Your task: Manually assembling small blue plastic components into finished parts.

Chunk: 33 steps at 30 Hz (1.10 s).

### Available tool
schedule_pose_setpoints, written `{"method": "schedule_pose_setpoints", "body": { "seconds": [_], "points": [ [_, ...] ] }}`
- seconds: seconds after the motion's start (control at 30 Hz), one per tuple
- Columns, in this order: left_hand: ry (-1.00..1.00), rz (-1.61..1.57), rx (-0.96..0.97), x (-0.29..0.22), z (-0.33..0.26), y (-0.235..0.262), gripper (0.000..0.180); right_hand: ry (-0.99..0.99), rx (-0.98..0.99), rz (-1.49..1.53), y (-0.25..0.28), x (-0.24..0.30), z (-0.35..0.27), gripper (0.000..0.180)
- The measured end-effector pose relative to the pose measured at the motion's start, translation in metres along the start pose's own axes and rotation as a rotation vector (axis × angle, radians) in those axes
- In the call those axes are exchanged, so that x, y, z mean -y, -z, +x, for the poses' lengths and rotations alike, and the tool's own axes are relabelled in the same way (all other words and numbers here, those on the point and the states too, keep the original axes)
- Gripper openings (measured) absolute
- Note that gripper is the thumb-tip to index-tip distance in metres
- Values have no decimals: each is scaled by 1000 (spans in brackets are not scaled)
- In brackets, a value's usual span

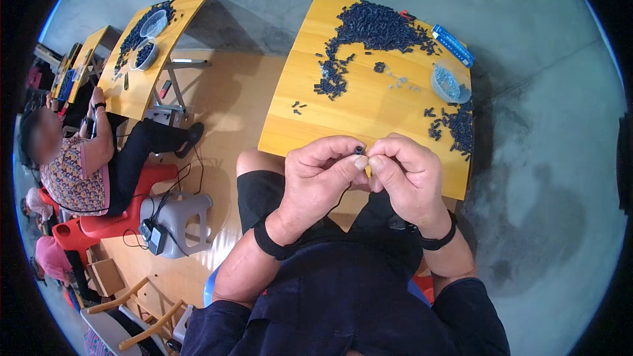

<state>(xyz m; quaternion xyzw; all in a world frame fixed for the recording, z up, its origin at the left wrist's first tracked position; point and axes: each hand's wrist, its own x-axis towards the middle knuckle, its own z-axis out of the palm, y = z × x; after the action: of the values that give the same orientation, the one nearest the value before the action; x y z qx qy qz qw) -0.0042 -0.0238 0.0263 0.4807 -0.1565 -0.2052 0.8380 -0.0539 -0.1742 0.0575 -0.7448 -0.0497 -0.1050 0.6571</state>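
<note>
Over the near edge of the yellow wooden table, my two hands meet in front of my body. Between the thumb and forefinger of my left hand is a small black tube-shaped piece, its round end showing. My right hand is closed in a pinch right beside it, fingertips close to the left thumb. Whatever the right fingers grip is too small or hidden to name. A large heap of similar black pieces covers the far part of the table, and a smaller heap lies at the right edge.
A clear bowl holding small light-blue pieces stands at the table's right side, near a blue box. Tiny pale pieces lie mid-table. To the left, a seated person works at another table; a grey stool stands nearby.
</note>
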Motion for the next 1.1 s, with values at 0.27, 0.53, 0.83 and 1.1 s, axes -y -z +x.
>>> {"method": "schedule_pose_setpoints", "body": {
  "seconds": [0.27,0.53,0.83,1.1],
  "points": [
    [23,-95,-11,-2,-1,1,13,-33,-6,154,-8,-6,-2,6],
    [47,-167,-27,-4,-3,-3,13,79,-21,128,-8,-6,-2,4],
    [64,54,-64,-6,-6,-5,16,-24,-70,160,0,-8,-3,10],
    [82,98,24,-12,-6,-4,14,35,51,-2,7,2,8,10]
  ]
}}
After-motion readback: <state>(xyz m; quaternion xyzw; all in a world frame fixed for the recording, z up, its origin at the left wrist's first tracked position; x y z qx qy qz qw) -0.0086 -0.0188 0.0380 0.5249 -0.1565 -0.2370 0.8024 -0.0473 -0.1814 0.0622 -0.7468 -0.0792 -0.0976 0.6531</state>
